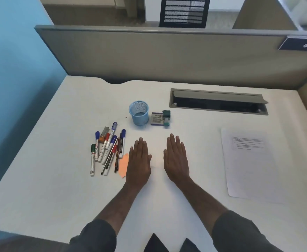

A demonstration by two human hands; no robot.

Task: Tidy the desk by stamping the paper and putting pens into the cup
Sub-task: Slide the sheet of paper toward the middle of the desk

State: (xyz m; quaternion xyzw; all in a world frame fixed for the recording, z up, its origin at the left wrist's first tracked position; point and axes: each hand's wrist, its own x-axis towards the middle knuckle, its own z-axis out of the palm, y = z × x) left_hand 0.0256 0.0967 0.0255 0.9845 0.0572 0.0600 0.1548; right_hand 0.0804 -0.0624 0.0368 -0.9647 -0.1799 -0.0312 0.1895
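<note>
Your left hand (139, 160) and right hand (176, 159) both lie flat, palms down, on the white desk (58, 179), fingers straight and together; neither grip has anything in it. The two hands sit side by side with a narrow strip of bare desk between them.

Just beside your left hand, touching its outer edge, lies an orange sticky note (123, 165). Left of that is the loose pile of pens (107, 150), markers with blue, red and green caps mixed with thinner dark pens, overlapping one another.

Ahead of your left hand stands the blue mesh cup (139, 113), upright, with no pens in it. Just right of the cup is a small purple-and-white box (156, 118), with the green stamp (166, 118) against its right side.

The paper (248, 164) lies well to the right of your right hand, flat, with printed lines near its top. Beyond it, a cable tray (219, 101) is set into the desk with its flap up.
</note>
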